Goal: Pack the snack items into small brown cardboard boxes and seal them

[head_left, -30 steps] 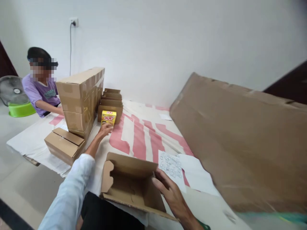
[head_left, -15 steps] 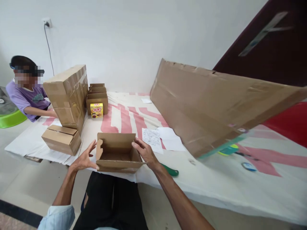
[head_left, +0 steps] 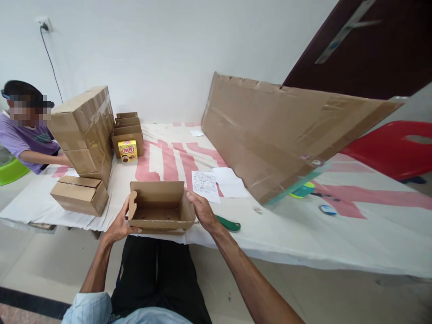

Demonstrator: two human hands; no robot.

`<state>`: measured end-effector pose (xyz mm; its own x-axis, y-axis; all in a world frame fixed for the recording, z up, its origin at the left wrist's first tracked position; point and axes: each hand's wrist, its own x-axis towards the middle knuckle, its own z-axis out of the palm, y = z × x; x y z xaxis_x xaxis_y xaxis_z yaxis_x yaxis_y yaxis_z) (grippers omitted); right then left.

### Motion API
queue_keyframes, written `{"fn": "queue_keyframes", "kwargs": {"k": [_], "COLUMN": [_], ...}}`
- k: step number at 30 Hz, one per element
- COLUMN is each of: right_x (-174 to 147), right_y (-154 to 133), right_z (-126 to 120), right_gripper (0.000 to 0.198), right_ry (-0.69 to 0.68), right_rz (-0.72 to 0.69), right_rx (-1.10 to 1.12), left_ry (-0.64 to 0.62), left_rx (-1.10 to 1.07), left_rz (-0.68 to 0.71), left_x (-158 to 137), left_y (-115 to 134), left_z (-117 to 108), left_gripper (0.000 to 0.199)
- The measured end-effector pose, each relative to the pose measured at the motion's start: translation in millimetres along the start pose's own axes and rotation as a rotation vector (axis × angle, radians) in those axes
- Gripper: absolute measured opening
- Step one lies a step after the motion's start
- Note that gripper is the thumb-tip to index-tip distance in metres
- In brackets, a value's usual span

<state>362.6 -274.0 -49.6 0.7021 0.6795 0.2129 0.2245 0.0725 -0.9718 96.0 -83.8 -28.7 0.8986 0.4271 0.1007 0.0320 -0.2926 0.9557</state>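
An open-topped cardboard box [head_left: 162, 223] rests at the front edge of the table, its inside bare. My left hand [head_left: 119, 227] grips its left end, thumb along the front and fingers behind the side flap. At the right end, my right hand [head_left: 203, 211] presses against the side wall, with some fingertips hidden behind it. A green-handled tool [head_left: 229, 223] lies beside my right wrist, partly covered by it. To the left sits a closed cardboard box [head_left: 79, 195].
Tall taped cartons [head_left: 84, 130] stand at left, beside folded cardboard boxes [head_left: 130, 130] and a yellow packet [head_left: 128, 151]. A big cardboard panel [head_left: 280, 130] leans at right. Papers [head_left: 205, 185] and a tape roll [head_left: 327, 210] lie on the table. A co-worker [head_left: 30, 135] sits far left.
My left hand has closed onto the box's left end, where its fingers were spread before. My right hand stays at the right end. The whole view has shifted slightly.
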Motion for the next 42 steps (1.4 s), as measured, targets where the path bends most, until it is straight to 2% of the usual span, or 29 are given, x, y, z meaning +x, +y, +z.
{"fn": "queue_keyframes", "kwargs": {"k": [2, 4, 7, 12, 21, 23, 26, 32, 36, 39, 42], "right_x": [-3.8, -9.9, -23.5, -43.9, -46.4, -46.7, -47.5, -41.5, -40.3, -46.8, -52.4], "right_y": [-1.0, -2.2, -4.4, -10.5, -15.1, -16.2, -17.3, -18.7, -23.2, -30.8, -37.5], "right_z": [-2.6, -3.6, 0.4, 13.8, 17.5, 19.4, 23.7, 29.1, 35.8, 43.7, 49.8], "right_gripper": [0.072, 0.071, 0.071, 0.067, 0.067, 0.067, 0.068, 0.067, 0.063, 0.064, 0.062], "right_ry": [-0.044, -0.033, 0.036, 0.045, 0.050, 0.045, 0.049, 0.068, 0.065, 0.066, 0.055], "right_rz": [0.007, 0.005, -0.029, -0.100, -0.124, -0.122, -0.127, -0.086, -0.099, -0.186, -0.260], "right_rx": [0.034, 0.015, -0.042, -0.035, 0.012, 0.026, 0.037, 0.014, -0.027, -0.085, -0.123], "left_ry": [0.012, 0.062, 0.213, 0.425, 0.579, 0.587, 0.549, 0.564, 0.580, 0.595, 0.634], "left_rx": [0.003, 0.039, 0.145, 0.241, 0.241, 0.195, 0.080, -0.083, -0.162, -0.154, -0.148], "left_rz": [-0.001, 0.007, 0.001, -0.106, -0.256, -0.308, -0.364, -0.384, -0.395, -0.392, -0.373], "left_x": [-0.5, 0.3, 1.8, -1.3, -23.7, -27.4, -29.6, -25.8, -24.0, -28.7, -33.7], "left_y": [-1.7, -5.2, -14.6, -38.1, -56.8, -58.3, -58.3, -52.3, -49.9, -48.1, -48.4], "left_z": [-0.4, -2.1, -3.4, 4.8, 21.9, 27.2, 38.7, 55.6, 49.8, 40.4, 34.9], "left_gripper": [0.120, 0.106, 0.082, 0.059, 0.023, 0.024, 0.035, 0.049, 0.052, 0.051, 0.058]}}
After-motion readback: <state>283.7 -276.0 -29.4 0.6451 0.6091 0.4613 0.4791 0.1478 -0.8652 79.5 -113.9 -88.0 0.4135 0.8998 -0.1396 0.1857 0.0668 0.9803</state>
